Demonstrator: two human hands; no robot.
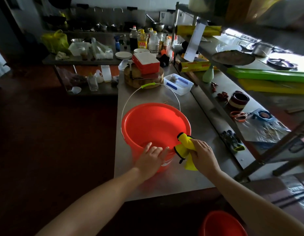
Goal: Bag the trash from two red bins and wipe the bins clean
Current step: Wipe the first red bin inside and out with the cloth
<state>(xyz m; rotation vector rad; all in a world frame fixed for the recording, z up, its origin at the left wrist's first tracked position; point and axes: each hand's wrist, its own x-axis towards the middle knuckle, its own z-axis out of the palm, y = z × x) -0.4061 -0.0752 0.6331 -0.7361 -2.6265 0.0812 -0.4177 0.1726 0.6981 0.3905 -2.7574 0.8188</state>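
Observation:
A red bin (154, 123) with a wire handle and green grip stands upright on the steel counter (190, 176), and its inside looks empty. My left hand (150, 159) rests on its near rim with straight fingers laid over the edge. My right hand (203, 155) grips a yellow cloth (184, 147) with black trim against the bin's right rim. A second red bin (222, 223) sits on the floor below the counter's near edge, partly cut off by the frame.
Behind the bin lie a clear plastic box (179, 84) and a round wooden chopping block (142, 77) with a red-and-white box on it. Gloves (233, 140), scissors and bowls lie on the lower shelf to the right. Bottles crowd the far counter. Dark floor lies left.

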